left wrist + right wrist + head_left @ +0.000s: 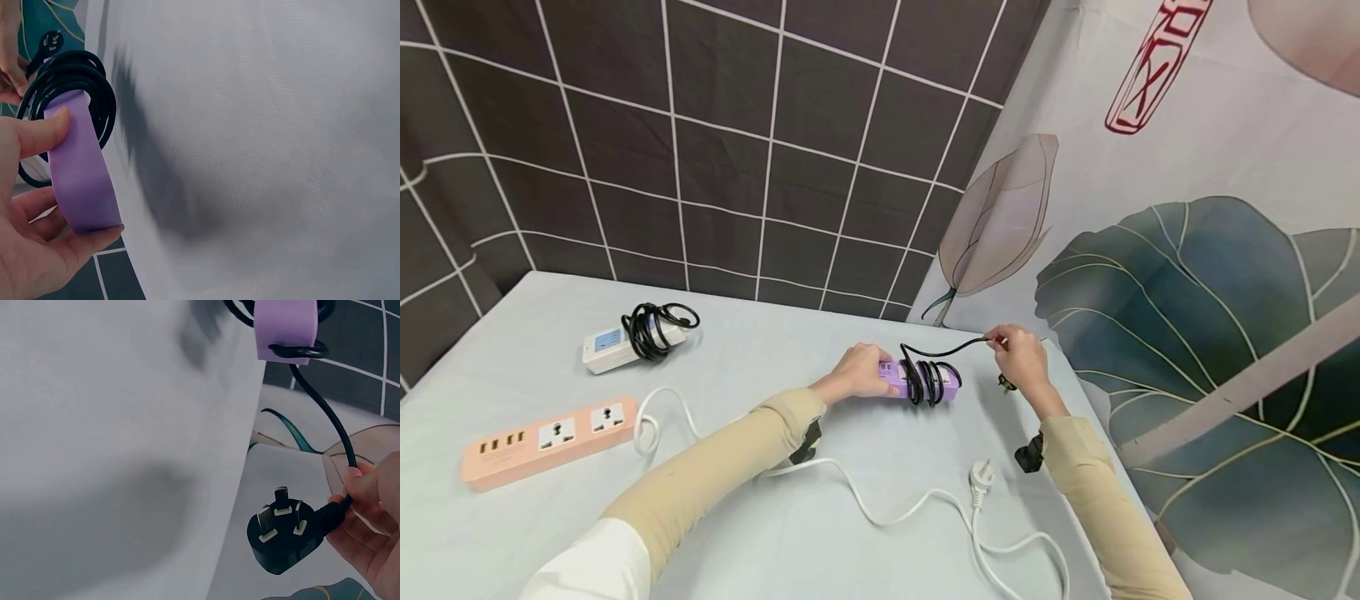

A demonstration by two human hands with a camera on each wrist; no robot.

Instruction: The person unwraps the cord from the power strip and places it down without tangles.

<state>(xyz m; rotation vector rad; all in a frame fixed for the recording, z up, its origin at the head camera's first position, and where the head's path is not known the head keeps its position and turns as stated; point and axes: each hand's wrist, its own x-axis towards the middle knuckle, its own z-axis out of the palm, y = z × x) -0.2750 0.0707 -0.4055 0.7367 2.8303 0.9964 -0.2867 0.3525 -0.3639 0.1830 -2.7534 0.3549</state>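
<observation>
A purple power strip (891,372) with a black cord (927,383) wound round it is held at its left end by my left hand (859,371). In the left wrist view, the thumb lies on one face of the strip (84,169) and fingers curl under the other side. My right hand (1021,358) pinches the cord's loose end close to its plug. The black three-pin plug (284,528) hangs beside the fingers in the right wrist view, its prongs facing up. Between that hand and the strip, a length of cord spans the gap.
On the left lies a pink power strip (553,442), its white cord (880,521) running across the table to a white plug (981,477) at front right. A white power strip (613,348) wrapped in black cord sits at back left. Dark grid cloth (722,158) hangs behind.
</observation>
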